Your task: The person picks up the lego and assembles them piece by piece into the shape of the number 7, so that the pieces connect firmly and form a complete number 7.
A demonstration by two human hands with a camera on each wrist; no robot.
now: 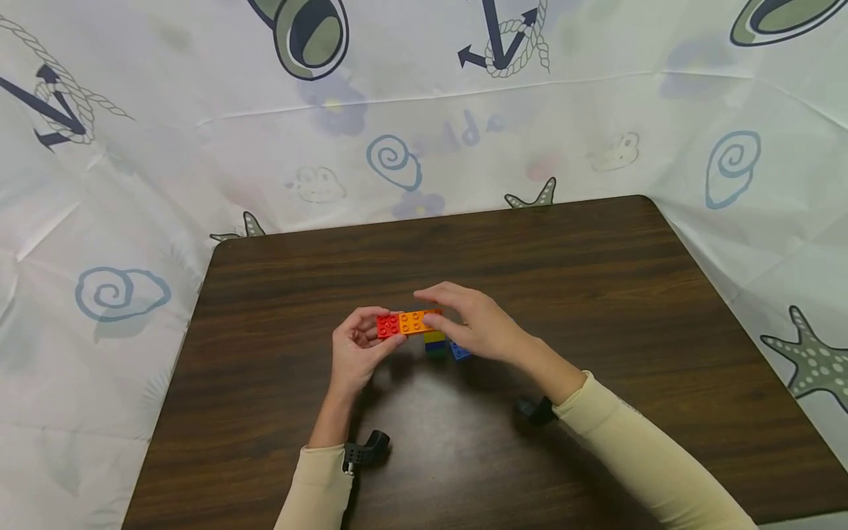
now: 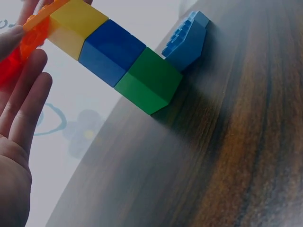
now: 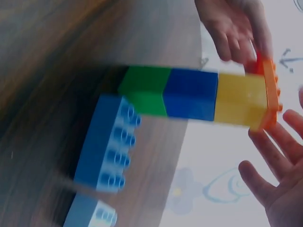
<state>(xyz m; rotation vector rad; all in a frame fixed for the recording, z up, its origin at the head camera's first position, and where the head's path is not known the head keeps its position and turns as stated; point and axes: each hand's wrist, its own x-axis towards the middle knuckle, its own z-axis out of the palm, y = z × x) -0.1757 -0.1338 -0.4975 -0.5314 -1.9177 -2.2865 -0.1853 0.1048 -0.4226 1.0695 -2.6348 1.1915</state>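
A tower of a green [image 2: 149,80], a dark blue [image 2: 112,52] and a yellow brick [image 2: 79,21] stands on the table. Across its top lies a flat orange brick [image 1: 411,323], its studs upward. My left hand [image 1: 354,353] pinches the red brick [image 1: 387,326] at the orange one's left end, thumb on the near side and fingers on the far side. My right hand [image 1: 480,324] is by the orange brick's right end, its fingers loosely extended and its thumb overlapping that end in the head view. In the right wrist view its fingertips [image 3: 258,137] are close to the yellow brick.
Beside the tower's base, a lighter blue brick [image 3: 102,142] lies on the brown table [image 1: 563,258], with another blue piece [image 3: 90,211] past its end. A white printed cloth [image 1: 265,162] hangs behind the table. Black wrist cameras [image 1: 367,449] sit at both cuffs.
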